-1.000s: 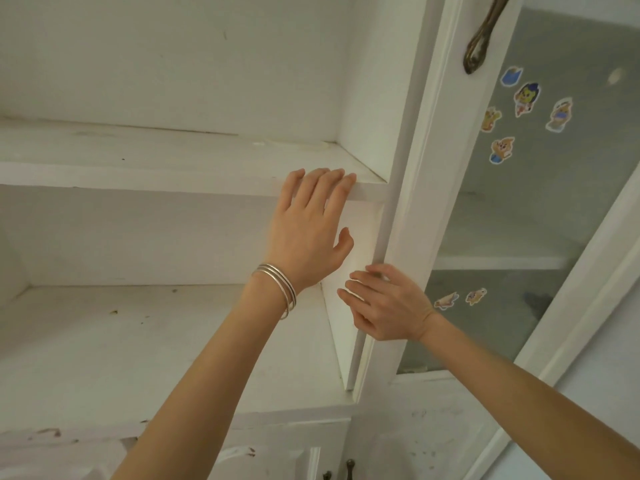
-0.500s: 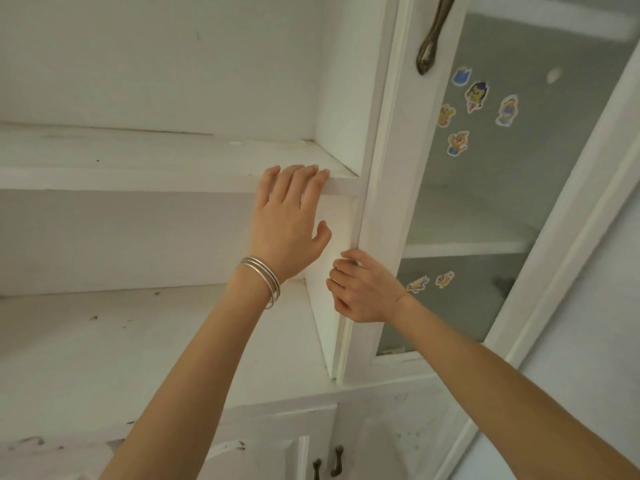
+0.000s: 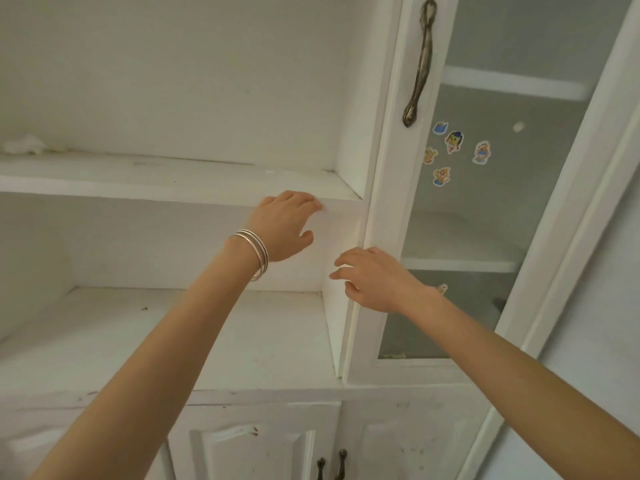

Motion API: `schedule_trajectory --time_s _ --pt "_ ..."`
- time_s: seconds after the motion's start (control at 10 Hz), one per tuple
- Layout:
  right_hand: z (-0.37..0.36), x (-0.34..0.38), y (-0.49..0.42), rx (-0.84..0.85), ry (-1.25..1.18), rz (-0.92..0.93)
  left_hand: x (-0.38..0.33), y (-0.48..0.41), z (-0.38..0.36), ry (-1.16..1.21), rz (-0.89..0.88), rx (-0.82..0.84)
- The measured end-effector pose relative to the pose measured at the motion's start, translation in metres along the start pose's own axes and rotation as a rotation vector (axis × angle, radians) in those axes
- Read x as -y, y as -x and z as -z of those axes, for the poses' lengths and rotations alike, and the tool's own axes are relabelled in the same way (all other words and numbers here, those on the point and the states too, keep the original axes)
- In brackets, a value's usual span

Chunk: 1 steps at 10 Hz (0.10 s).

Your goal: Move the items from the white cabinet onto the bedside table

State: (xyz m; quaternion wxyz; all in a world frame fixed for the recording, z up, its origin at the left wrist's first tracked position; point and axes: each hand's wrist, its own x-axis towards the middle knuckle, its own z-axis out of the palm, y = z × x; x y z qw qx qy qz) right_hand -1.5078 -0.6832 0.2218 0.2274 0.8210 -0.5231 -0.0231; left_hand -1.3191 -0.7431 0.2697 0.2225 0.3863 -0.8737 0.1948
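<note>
White cabinet (image 3: 194, 317) shelves bare but for a rag (image 3: 24, 145); right hand (image 3: 372, 280) just off the door (image 3: 388, 202), fingers loose, left hand (image 3: 282, 225) curled empty on shelf edge.

L hand (image 3: 284, 226) on shelf edge (image 3: 173, 195); R hand (image 3: 374, 278) maybe touching door frame (image 3: 384, 202)
</note>
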Motion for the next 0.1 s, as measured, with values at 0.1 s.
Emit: schedule_trajectory --time_s 0.1 --pt "0.029 -0.0011 0.0128 -0.082 -0.019 -0.069 -0.0024 0.0285 0.0116 -0.034 0.12 -0.015"
